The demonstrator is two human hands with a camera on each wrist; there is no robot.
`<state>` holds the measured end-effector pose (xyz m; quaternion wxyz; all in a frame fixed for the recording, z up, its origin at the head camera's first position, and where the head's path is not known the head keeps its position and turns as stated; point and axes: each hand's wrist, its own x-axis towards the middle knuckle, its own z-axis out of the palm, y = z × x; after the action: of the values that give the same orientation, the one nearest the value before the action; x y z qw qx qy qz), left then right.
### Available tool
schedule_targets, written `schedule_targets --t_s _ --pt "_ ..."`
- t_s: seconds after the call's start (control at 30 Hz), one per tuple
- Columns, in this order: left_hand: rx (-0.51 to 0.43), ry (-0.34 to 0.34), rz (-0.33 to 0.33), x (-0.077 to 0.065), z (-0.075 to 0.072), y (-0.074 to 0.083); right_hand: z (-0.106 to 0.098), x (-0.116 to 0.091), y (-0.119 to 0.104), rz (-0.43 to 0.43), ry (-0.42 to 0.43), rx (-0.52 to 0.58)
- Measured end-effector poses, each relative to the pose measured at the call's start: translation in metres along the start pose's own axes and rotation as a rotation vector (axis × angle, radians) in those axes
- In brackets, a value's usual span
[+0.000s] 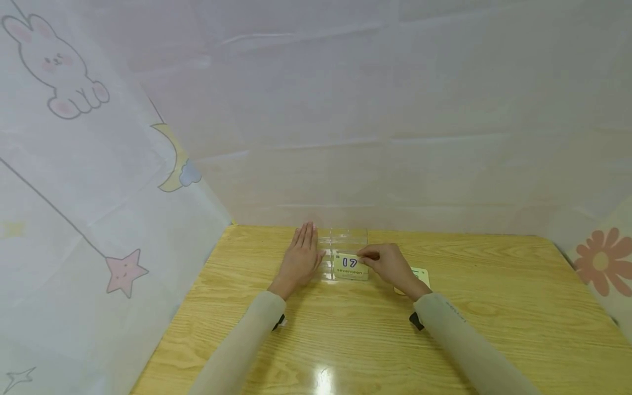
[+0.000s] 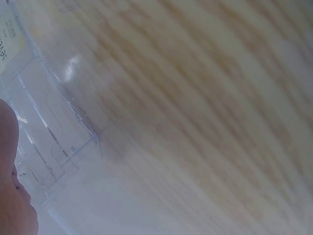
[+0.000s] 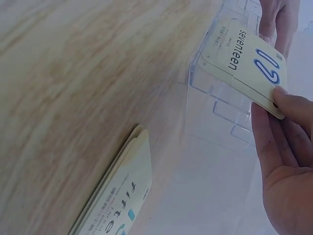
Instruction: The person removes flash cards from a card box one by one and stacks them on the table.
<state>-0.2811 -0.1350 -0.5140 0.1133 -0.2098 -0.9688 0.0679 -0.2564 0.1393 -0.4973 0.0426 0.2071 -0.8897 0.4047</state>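
Observation:
My right hand point(image 1: 390, 264) pinches a pale yellow number card point(image 1: 351, 266) by its upper right corner, thumb on the printed face. The card reads "17" and "seventeen", and a second card edge shows right behind it in the right wrist view. Its lower part sits inside the front slot of a clear plastic tiered holder point(image 1: 349, 240). My left hand point(image 1: 299, 259) lies against the holder's left side with its fingers straight, pointing to the back. In the left wrist view, part of that hand point(image 2: 12, 171) overlaps the holder's end.
A small stack of number cards point(image 3: 122, 196), the top one starting "fifte", lies on the wooden table point(image 1: 345, 334) under my right wrist. Behind the holder hangs a pale sheet point(image 1: 321, 137); another with printed cartoons point(image 1: 125, 272) hangs at the left.

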Motion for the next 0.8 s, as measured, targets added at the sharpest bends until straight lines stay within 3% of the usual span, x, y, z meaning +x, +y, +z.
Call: schedule_targets --t_s 0.37,0.8 --pt "0.006 -0.026 -0.01 0.0011 0.0022 0.0006 -0.001 0.0028 -0.0019 -0.02 -0.018 -0.021" --pt "0.038 0.025 -0.008 0.0017 0.0057 0.0006 -0.0083 0.0033 -0.0074 -0.089 0.023 -0.091"
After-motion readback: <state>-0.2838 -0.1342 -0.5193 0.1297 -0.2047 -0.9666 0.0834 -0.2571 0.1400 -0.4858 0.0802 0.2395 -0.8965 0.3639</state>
